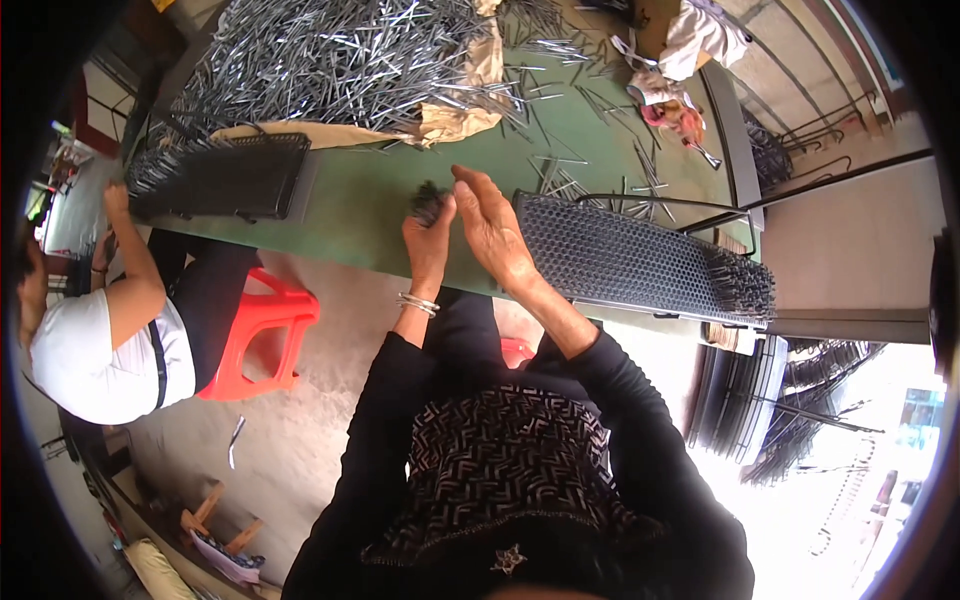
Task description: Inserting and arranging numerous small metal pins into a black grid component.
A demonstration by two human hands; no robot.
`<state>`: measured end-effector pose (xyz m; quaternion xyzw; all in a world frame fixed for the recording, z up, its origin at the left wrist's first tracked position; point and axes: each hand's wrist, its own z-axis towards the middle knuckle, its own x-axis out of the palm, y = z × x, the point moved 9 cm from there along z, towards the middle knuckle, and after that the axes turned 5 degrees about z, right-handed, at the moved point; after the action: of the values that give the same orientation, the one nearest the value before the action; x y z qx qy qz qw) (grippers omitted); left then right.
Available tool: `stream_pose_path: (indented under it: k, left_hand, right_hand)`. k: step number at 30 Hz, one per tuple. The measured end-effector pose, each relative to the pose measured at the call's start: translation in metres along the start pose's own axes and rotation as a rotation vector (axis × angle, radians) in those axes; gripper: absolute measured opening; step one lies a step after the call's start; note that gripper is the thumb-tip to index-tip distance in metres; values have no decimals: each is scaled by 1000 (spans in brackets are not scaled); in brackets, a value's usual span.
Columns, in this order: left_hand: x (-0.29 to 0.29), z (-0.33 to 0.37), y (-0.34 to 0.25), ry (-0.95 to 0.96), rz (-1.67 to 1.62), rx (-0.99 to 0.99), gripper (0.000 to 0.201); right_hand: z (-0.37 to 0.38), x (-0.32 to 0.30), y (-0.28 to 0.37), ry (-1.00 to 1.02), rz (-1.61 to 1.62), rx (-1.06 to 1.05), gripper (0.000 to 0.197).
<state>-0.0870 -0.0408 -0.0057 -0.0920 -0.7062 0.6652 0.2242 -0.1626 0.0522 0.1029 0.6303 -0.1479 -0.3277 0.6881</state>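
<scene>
My left hand (427, 245) is closed around a bundle of thin dark metal rods (430, 203), whose tips face up in a tight cluster. Close beside it on the right, my right hand (490, 228) is held flat with its fingers stretched out. Its edge comes near the left thumb, and I cannot tell whether they touch. Just right of my right hand lies a long black rack (620, 250) full of round holes. Many rods (740, 283) stand packed in its right end.
A big heap of loose rods (340, 65) lies on brown paper (462, 122) across the green table (370, 185). On the left, a co-worker (110, 340) works at another rack (225, 175) beside a red stool (265, 335). Cloth and bags (690, 45) lie at the far right.
</scene>
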Motion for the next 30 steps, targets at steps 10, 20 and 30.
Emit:
stream_pose_path:
  k: [10, 20, 30]
  left_hand:
    - [144, -112, -64, 746, -424, -605, 20]
    - [209, -206, -47, 843, -175, -774, 27]
    - [230, -228, -45, 942, -38, -682, 34]
  right_hand:
    - [-76, -152, 7, -266, 246, 196, 47]
    - [-150, -242, 5, -376, 99, 205, 21]
    - [-180, -271, 2, -409, 247, 341, 20]
